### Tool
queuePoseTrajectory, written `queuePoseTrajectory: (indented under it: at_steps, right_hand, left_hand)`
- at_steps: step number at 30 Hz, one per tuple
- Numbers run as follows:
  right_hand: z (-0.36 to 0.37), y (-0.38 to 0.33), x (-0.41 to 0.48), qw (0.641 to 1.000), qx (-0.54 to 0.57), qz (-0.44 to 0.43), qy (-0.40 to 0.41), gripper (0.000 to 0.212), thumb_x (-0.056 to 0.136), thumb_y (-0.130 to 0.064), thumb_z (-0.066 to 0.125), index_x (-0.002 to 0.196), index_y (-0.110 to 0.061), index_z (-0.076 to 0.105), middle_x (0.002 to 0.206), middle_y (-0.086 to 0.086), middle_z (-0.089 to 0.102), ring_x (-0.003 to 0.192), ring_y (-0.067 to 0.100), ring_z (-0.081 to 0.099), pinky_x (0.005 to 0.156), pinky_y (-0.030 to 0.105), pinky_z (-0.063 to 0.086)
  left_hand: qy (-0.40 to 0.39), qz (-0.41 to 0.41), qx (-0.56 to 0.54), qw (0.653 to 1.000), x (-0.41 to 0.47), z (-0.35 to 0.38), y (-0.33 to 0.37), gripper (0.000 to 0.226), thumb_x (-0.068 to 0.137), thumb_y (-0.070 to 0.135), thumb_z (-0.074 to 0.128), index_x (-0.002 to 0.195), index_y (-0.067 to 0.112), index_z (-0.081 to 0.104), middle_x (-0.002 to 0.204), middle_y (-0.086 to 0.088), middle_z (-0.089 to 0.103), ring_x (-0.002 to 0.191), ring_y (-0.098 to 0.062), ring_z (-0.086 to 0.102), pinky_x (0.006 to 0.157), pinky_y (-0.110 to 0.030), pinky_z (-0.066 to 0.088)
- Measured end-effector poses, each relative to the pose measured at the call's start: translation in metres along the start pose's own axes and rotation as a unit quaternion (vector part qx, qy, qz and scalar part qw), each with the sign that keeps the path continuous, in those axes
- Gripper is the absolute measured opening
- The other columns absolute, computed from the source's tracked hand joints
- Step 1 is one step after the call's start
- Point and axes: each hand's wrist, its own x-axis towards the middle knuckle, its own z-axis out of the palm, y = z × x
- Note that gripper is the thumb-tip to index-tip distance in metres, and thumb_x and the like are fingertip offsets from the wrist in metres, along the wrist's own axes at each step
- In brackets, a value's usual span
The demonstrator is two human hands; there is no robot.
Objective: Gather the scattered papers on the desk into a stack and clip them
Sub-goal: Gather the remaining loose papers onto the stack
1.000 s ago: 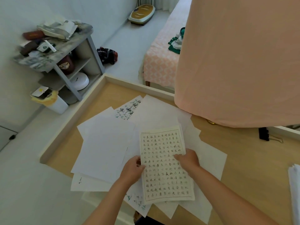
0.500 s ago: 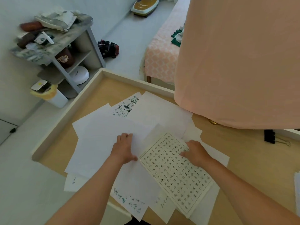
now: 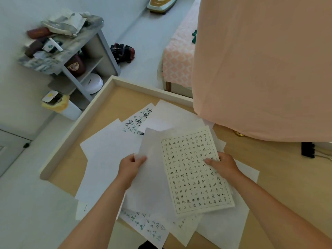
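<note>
Two sheets in our hands: our left hand (image 3: 132,167) pinched blank sheet (image 3: 152,155) at its left edge, thumb on top; our right hand (image 3: 221,165) gripped gridded calligraphy sheet (image 3: 194,173) at its right edge. Other papers (image 3: 107,153) lay overlapped on desk (image 3: 269,177) beneath. Black binder clip (image 3: 307,150) sat well apart, far right.

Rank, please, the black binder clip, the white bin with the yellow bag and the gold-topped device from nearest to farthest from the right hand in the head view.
1. Black binder clip: on the desk, right of the right hand.
2. White bin: on the floor, left of the desk.
3. Gold-topped device: far up the floor.
</note>
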Motion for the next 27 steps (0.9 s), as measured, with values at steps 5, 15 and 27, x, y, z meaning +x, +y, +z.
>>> queuePoseTrajectory:
  at_steps: [5,15,27]
  right_hand:
    - [0.028,-0.011,-0.011,0.999,0.032,0.008,0.019,0.024,0.092,-0.023,0.069,0.114,-0.021,0.060,0.108,-0.009,0.062,0.094,0.009,0.058,0.079,0.025,0.046]
    - [0.101,-0.001,-0.032,0.964,-0.261,-0.050,-0.026,0.046,0.091,-0.034,0.059,0.134,-0.022,0.048,0.132,-0.001,0.049,0.119,0.021,0.051,0.095,0.035,0.048]
    - [0.123,-0.043,-0.040,0.997,-0.074,-0.002,-0.008,0.032,0.093,-0.019,0.064,0.125,-0.019,0.061,0.106,-0.004,0.060,0.102,0.015,0.058,0.084,0.025,0.044]
  left_hand:
    - [-0.037,-0.078,-0.133,0.987,-0.015,0.006,-0.011,0.043,0.090,0.002,0.065,0.128,0.019,0.055,0.110,-0.010,0.072,0.097,-0.032,0.070,0.078,-0.047,0.059]
    - [-0.033,-0.078,0.018,0.996,-0.040,0.010,-0.019,0.057,0.092,0.014,0.066,0.142,0.015,0.040,0.144,-0.006,0.049,0.122,-0.026,0.054,0.103,-0.045,0.045]
    - [-0.178,-0.025,-0.091,0.979,-0.003,-0.110,-0.010,0.035,0.091,0.002,0.063,0.123,0.015,0.056,0.115,-0.011,0.070,0.103,-0.033,0.069,0.092,-0.056,0.053]
